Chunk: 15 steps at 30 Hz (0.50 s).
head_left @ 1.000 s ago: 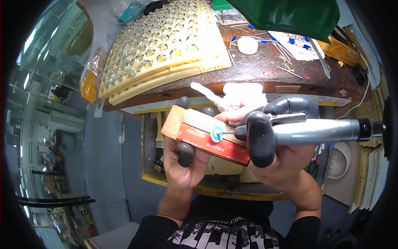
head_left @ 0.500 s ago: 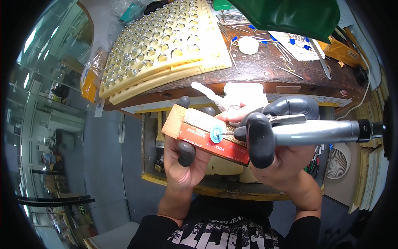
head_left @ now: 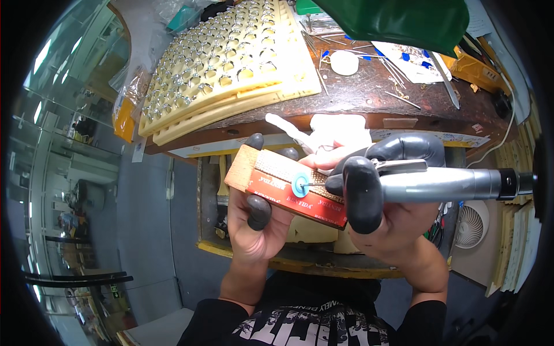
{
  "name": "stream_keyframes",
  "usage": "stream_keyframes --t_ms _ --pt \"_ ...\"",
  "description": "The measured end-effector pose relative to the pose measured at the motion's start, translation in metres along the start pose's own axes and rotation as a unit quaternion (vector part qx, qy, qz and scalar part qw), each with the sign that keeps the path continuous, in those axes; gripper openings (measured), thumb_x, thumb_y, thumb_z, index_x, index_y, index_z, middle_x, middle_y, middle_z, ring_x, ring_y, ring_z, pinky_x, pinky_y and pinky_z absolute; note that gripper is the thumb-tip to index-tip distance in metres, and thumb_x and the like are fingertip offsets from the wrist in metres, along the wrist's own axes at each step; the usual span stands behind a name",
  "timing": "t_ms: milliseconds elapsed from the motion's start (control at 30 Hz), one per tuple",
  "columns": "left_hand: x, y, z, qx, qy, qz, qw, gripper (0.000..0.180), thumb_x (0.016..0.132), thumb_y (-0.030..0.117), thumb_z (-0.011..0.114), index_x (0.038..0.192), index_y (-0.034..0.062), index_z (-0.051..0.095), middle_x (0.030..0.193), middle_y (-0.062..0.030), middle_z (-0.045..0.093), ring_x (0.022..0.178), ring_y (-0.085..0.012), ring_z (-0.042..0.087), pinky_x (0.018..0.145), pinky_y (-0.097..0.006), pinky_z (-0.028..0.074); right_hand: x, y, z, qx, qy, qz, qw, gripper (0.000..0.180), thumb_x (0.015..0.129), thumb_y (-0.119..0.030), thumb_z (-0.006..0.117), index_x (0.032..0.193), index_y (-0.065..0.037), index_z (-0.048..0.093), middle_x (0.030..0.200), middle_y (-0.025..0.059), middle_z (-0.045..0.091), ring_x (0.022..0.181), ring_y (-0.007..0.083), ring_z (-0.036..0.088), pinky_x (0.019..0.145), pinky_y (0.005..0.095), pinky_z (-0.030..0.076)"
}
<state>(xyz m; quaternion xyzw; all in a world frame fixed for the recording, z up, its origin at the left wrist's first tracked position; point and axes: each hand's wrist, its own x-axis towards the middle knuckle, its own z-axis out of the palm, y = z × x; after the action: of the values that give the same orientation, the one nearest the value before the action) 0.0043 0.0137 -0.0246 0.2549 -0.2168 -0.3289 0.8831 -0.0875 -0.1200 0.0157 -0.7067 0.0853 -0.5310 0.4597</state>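
Observation:
My left hand [head_left: 258,228], with black finger cots on its fingertips, is closed around a wooden block [head_left: 241,167]. The block has a red printed side and a rough, tan gritty face, and it tilts down to the right. In my right hand [head_left: 398,213], also in black finger cots, lies a silver rotary handpiece [head_left: 450,183], gripped between thumb and fingers. At its tip a small light-blue disc [head_left: 300,185] on a thin shank meets the block along the border of the gritty face. My right fingers partly hide the block's right end.
Many silver rings stand in a cream tray [head_left: 231,104] on the dark wooden bench [head_left: 358,101]. Thin metal rods, a round white piece [head_left: 344,62] and tweezers [head_left: 449,86] lie farther right. A green lamp shade [head_left: 404,23] hangs above. Below is an open drawer [head_left: 277,265]; a white fan [head_left: 470,226] stands right.
Hands, block and handpiece hold nearly the same place. The blue disc sits very slightly farther left, and the block has shifted a hair left too.

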Motion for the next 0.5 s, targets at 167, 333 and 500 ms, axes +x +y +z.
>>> stream_keyframes --t_ms 167,333,500 --pt "0.0006 0.0000 0.0013 0.005 0.011 -0.004 1.000 0.083 0.088 0.016 0.066 0.150 0.0054 0.012 0.144 -0.0232 0.036 0.132 -0.0354 0.040 0.109 -0.053 0.036 0.0006 0.0016 -0.0006 -0.015 -0.013 -0.020 1.000 0.007 0.076 -0.008 0.075 0.071 -0.005 0.071 0.073 0.0052 0.062 0.075 0.0181 0.057 0.061 0.0289 0.043" --pt "0.0000 -0.0004 0.0010 0.015 0.018 -0.005 1.000 0.084 0.088 0.017 0.067 0.150 0.0054 0.012 0.144 -0.0223 0.036 0.133 -0.0346 0.040 0.109 -0.052 0.036 -0.0017 0.0042 0.0000 -0.012 -0.017 -0.036 0.999 0.005 0.076 -0.009 0.076 0.073 -0.006 0.072 0.076 0.0048 0.062 0.077 0.0181 0.057 0.062 0.0291 0.043" --pt "-0.0006 -0.0002 0.0016 0.012 0.021 -0.013 1.000 0.083 0.088 0.017 0.066 0.150 0.0054 0.013 0.144 -0.0217 0.036 0.132 -0.0342 0.040 0.109 -0.052 0.036 -0.0018 0.0047 -0.0008 -0.006 -0.001 -0.024 1.000 0.004 0.076 -0.009 0.076 0.076 -0.006 0.073 0.077 0.0052 0.062 0.078 0.0177 0.057 0.062 0.0280 0.043"
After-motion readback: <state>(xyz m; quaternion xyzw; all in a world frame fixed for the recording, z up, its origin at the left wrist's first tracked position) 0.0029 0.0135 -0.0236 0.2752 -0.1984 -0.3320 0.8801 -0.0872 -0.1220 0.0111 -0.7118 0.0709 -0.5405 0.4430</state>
